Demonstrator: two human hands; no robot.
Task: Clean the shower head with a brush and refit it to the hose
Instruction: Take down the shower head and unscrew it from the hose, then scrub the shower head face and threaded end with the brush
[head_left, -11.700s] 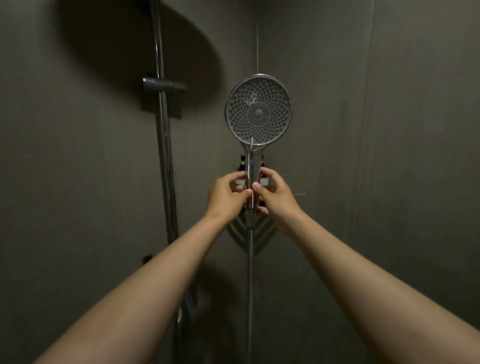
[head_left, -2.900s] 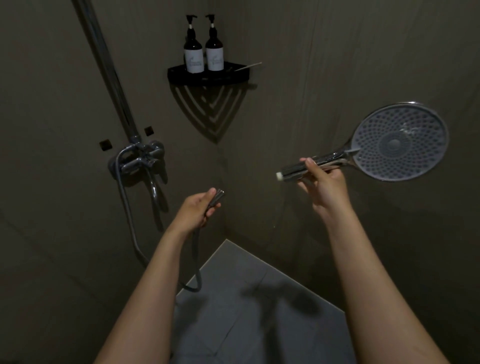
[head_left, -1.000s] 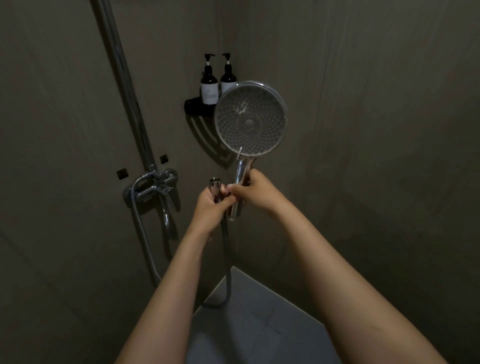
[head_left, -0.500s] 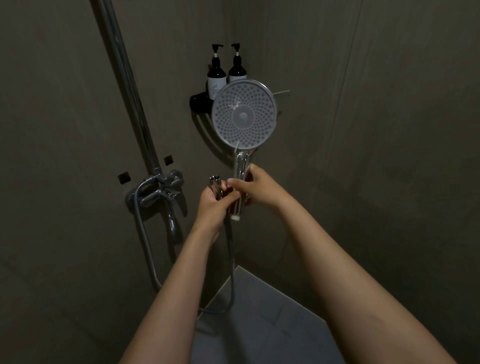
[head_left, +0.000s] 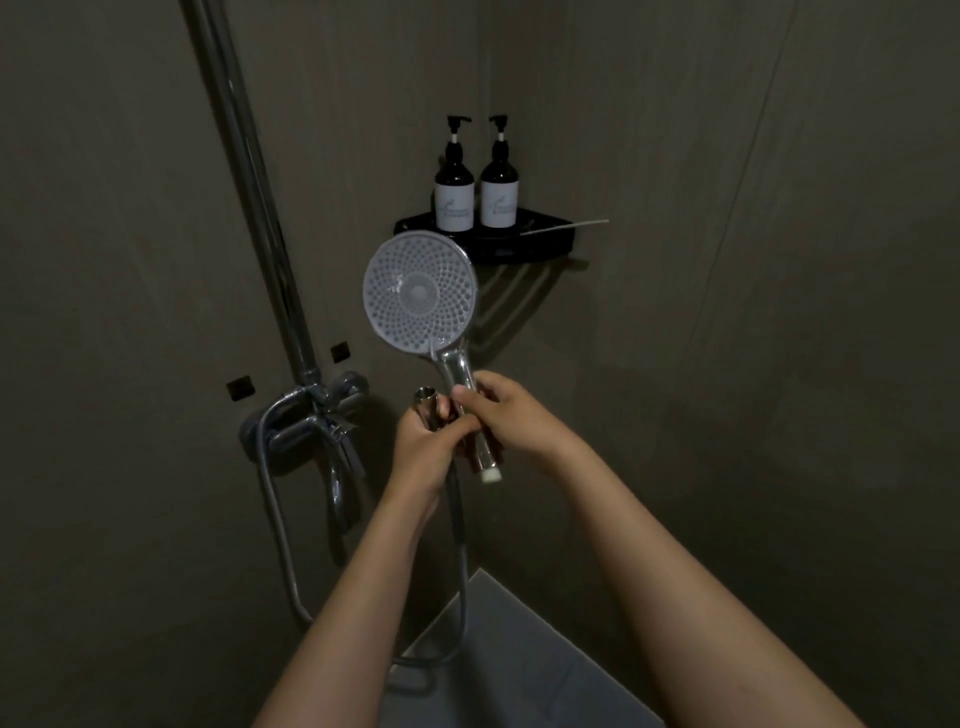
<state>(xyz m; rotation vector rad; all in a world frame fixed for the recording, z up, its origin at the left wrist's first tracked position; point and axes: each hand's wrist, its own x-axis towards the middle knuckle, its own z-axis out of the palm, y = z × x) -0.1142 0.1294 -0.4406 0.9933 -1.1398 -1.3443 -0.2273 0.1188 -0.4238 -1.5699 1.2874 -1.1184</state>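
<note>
Since a moment ago shower head (head_left: 420, 294) tilts left | right hand (head_left: 511, 418) grips its handle, left hand (head_left: 430, 437) pinches hose (head_left: 459, 545) end, keeping both near for handover

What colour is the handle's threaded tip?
White, on the shower head handle's lower end; head view.

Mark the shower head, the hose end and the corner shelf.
shower head (head_left: 420, 291): head view, middle of spray face.
hose end (head_left: 426, 404): head view, metal connector above left hand.
corner shelf (head_left: 545, 240): head view, front rim.
</note>
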